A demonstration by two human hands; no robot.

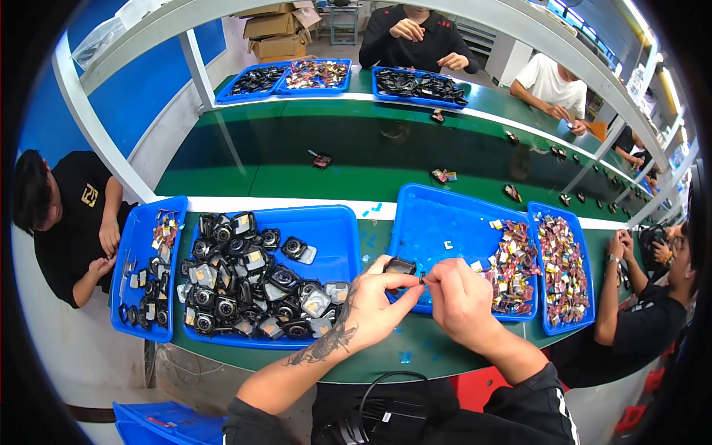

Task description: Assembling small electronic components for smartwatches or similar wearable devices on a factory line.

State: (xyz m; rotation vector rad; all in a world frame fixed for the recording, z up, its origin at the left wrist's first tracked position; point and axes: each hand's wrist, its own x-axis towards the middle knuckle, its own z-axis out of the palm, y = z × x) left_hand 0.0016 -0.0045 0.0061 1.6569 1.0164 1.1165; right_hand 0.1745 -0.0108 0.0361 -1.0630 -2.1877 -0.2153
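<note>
My left hand (380, 300) is closed around a dark watch case (401, 265), gripping it by the edges. Close against it, my right hand (461, 300) pinches at a small dark piece (423, 277) too small to name. Both hands are over the near edge of a blue tray (437, 211), where small red, yellow and white parts (513, 259) are heaped at the right. To the left stands another blue tray (319, 216), piled with black watch cases (259, 274).
A narrow blue tray (567, 326) of small parts stands at right, another blue tray (148, 215) at far left. Beyond a white rail, loose assemblies (320, 160) dot the green conveyor belt (274, 163). Co-workers sit on both sides and opposite, behind more trays. White frame posts (89, 126) rise nearby.
</note>
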